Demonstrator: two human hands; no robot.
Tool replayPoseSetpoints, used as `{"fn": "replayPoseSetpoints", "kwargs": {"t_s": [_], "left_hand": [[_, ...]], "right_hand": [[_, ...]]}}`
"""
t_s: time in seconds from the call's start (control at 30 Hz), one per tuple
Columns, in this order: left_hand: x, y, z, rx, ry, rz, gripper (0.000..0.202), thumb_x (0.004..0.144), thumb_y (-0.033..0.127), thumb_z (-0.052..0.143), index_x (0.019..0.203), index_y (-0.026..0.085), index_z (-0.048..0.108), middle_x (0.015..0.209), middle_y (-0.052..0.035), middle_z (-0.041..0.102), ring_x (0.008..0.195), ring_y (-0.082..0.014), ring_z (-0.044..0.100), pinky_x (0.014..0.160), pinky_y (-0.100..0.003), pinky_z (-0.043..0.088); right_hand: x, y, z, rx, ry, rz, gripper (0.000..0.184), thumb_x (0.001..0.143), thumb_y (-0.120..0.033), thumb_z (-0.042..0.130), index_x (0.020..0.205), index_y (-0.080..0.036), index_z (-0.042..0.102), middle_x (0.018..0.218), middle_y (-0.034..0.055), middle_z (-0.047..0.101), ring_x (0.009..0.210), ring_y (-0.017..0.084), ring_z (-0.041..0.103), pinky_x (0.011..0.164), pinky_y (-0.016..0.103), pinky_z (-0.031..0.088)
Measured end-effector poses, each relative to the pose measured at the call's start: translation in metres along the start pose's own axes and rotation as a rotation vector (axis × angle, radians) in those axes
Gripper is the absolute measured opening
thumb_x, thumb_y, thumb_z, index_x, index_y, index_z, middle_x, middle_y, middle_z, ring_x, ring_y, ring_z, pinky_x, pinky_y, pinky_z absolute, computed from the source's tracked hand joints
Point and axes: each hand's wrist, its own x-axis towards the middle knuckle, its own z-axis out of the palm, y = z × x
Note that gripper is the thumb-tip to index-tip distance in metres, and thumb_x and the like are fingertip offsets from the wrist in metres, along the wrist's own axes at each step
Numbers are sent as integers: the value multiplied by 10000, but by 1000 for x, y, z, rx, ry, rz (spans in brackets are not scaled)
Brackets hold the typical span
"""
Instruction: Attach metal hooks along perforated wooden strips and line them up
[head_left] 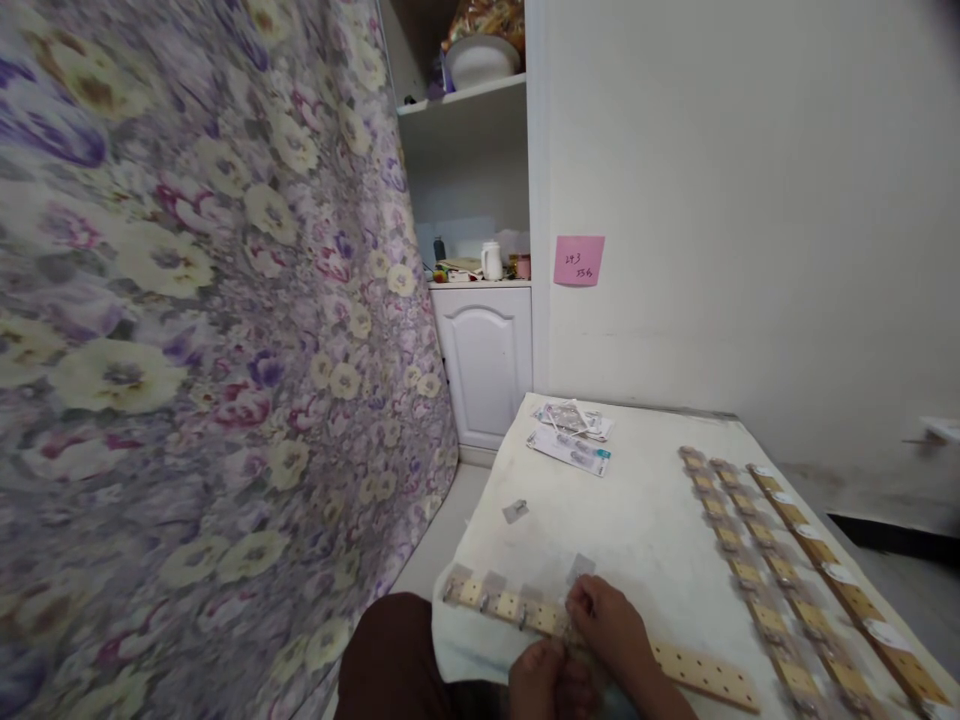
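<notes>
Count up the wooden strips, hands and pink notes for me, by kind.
Wooden strips: 4
Hands: 2
Pink note: 1
Total: 7

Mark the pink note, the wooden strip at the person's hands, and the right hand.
Pink note (579, 261): head view, middle of the paper.
Wooden strip (705, 676): head view, its bare, holed end.
Right hand (609, 616): head view, back of the hand.
</notes>
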Motion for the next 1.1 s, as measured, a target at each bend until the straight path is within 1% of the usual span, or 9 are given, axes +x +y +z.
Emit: {"fn": "replayPoseSetpoints", "kwargs": {"t_s": [0.2, 0.33, 0.53, 0.63, 0.77, 0.93, 1.1], "left_hand": [[10, -5, -1, 8, 14, -4, 374, 570, 498, 701, 639, 197, 491, 470, 1, 623, 361, -127, 542, 370, -211, 314], [15, -8, 0, 41, 50, -28, 387, 541, 521, 691, 603, 205, 477, 447, -1, 608, 333, -132, 526, 355, -215, 296], [8, -3, 0, 49, 25, 6, 327, 611, 472, 681, 645, 196, 508, 487, -6, 635, 361, -130, 543, 369, -208, 319], [7, -2, 0, 60, 29, -1, 314, 626, 463, 668, 640, 194, 506, 471, 2, 630, 348, -123, 537, 362, -203, 315], [7, -1, 1, 77, 8, -2, 308, 633, 454, 660, 638, 190, 501, 480, -7, 647, 347, -120, 545, 355, -198, 311], [6, 0, 1, 77, 30, 13, 298, 644, 454, 650, 653, 195, 502, 468, 13, 636, 350, -123, 553, 356, -200, 308], [9, -3, 0, 92, 12, 27, 333, 623, 485, 667, 653, 189, 518, 491, -4, 656, 349, -122, 549, 356, -206, 300]], "right_hand": [[6, 3, -3, 31, -57, 30, 127, 747, -245, 505, 699, -211, 618, 716, -6, 651, 688, 138, 569, 611, 218, 337], [5, 2, -4, 23, -40, 25, 132, 746, -253, 506, 710, -213, 626, 740, -3, 658, 701, 141, 576, 628, 218, 348], [3, 0, -3, 13, -28, 44, 151, 762, -271, 501, 737, -226, 643, 764, -5, 669, 722, 147, 587, 641, 224, 353], [2, 0, -2, 16, -17, 42, 157, 767, -262, 498, 754, -233, 652, 779, -7, 675, 739, 148, 595, 653, 224, 359], [1, 1, -2, 21, 4, 41, 158, 771, -256, 503, 782, -242, 660, 798, -7, 682, 756, 150, 602, 670, 224, 367], [0, 2, -2, 43, 15, 38, 153, 768, -258, 513, 786, -244, 664, 807, -8, 688, 770, 152, 610, 680, 226, 371], [0, 1, -3, 47, 7, 45, 161, 767, -258, 512, 790, -240, 670, 802, -3, 691, 766, 154, 616, 688, 228, 379]]}}
